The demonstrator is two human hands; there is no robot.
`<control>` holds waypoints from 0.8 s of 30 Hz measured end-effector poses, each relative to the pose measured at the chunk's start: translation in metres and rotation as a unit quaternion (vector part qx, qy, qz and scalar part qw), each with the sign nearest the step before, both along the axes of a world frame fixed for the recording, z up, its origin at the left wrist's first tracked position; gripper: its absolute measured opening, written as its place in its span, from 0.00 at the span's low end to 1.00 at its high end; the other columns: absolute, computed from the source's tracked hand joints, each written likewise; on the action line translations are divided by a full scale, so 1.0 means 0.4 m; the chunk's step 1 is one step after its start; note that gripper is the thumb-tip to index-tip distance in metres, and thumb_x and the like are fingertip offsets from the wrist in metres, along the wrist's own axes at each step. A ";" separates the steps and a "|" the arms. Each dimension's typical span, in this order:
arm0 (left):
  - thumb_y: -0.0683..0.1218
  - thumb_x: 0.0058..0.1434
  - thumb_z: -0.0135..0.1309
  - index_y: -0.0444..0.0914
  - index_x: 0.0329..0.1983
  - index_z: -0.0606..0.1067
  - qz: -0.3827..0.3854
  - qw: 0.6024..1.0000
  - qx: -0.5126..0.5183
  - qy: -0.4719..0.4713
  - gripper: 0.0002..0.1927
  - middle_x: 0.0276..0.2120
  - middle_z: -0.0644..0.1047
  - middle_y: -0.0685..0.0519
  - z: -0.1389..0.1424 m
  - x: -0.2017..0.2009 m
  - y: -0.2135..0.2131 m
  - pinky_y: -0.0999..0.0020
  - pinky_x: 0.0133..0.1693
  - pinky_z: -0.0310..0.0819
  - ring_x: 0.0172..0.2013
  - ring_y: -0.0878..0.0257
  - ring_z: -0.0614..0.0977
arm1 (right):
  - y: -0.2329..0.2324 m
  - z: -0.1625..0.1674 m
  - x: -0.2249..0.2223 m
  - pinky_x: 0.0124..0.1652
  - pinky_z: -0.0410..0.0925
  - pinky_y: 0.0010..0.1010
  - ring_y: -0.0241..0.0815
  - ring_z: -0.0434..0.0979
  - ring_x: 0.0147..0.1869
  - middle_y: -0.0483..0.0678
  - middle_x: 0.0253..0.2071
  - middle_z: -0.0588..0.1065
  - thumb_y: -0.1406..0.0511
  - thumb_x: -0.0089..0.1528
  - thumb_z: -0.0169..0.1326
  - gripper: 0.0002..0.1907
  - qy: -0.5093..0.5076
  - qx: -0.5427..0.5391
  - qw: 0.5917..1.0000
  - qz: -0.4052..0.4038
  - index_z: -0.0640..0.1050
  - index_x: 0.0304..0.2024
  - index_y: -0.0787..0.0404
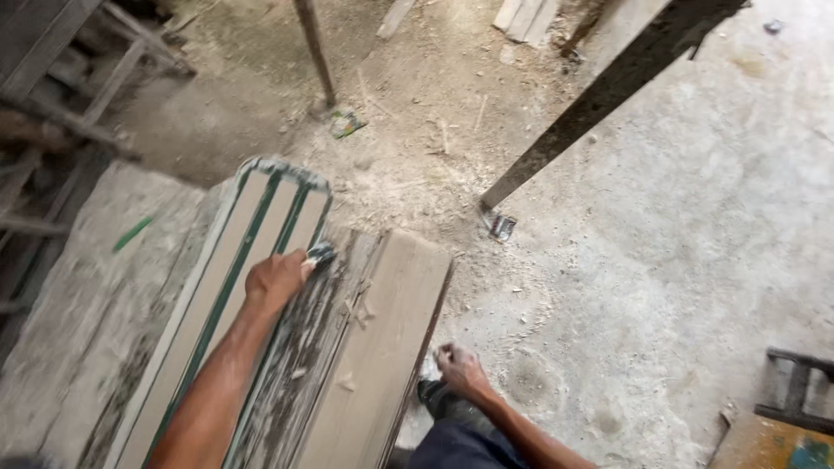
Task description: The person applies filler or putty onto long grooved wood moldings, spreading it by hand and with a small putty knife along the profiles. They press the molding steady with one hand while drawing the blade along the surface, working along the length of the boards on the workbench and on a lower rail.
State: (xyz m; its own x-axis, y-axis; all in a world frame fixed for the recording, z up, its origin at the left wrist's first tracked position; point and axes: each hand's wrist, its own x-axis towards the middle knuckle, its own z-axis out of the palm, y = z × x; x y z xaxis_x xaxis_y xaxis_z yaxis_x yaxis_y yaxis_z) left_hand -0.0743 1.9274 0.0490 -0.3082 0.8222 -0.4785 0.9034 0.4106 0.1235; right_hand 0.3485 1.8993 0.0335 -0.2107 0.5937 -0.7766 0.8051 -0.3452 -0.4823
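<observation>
soft daylight — left edge blurred, shadowed.

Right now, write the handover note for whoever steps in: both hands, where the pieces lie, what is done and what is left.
Left hand: closed on a small dark-tipped tool, likely a brush or scraper, pressed against the green-striped wooden panel.
Right hand: low beside the workbench edge, fist loosely closed; whether it holds anything cannot be told.
The panel lies flat on the workbench, next to a plain wooden board.
Done: the panel's far end shows clean green stripes.
Left: the strip beside the plain board is still patchy, with flaking dark residue.
Sawdust covers the concrete floor.
</observation>
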 end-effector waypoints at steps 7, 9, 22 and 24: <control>0.61 0.69 0.39 0.53 0.62 0.70 0.122 0.990 -0.065 -0.026 0.22 0.34 0.82 0.42 0.084 0.190 -0.461 0.45 0.37 0.81 0.36 0.42 0.86 | 0.013 0.023 -0.014 0.41 0.76 0.36 0.44 0.85 0.38 0.55 0.41 0.83 0.50 0.66 0.49 0.27 0.017 -0.031 0.999 -0.038 0.76 0.59 0.60; 0.61 0.66 0.41 0.53 0.65 0.68 0.123 0.991 -0.048 0.002 0.25 0.34 0.81 0.41 0.090 0.208 -0.460 0.45 0.38 0.82 0.36 0.42 0.86 | 0.017 0.026 0.001 0.40 0.77 0.36 0.44 0.85 0.38 0.55 0.43 0.83 0.50 0.66 0.49 0.27 0.018 -0.033 0.998 -0.050 0.76 0.59 0.60; 0.57 0.74 0.40 0.44 0.53 0.71 0.061 0.996 0.039 -0.043 0.16 0.31 0.82 0.40 -0.009 0.120 -0.085 0.44 0.35 0.80 0.34 0.40 0.85 | 0.031 0.011 -0.010 0.41 0.78 0.37 0.42 0.84 0.38 0.54 0.45 0.82 0.50 0.67 0.46 0.27 0.023 -0.050 0.996 -0.065 0.73 0.61 0.60; 0.57 0.72 0.40 0.47 0.54 0.70 0.083 0.996 0.019 -0.028 0.16 0.27 0.81 0.44 0.034 0.138 -0.269 0.45 0.30 0.80 0.31 0.42 0.85 | 0.032 -0.008 0.022 0.40 0.79 0.36 0.43 0.84 0.37 0.55 0.44 0.82 0.51 0.67 0.48 0.27 0.026 -0.055 0.995 -0.079 0.74 0.60 0.61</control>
State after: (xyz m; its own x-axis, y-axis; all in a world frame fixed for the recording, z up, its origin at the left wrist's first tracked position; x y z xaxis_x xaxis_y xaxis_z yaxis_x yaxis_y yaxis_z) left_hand -0.0191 1.8199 0.0627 -0.4148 0.7802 -0.4682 0.8151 0.5473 0.1898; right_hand 0.3573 1.9120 0.0305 -0.1638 0.5340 -0.8295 0.7113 -0.5187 -0.4743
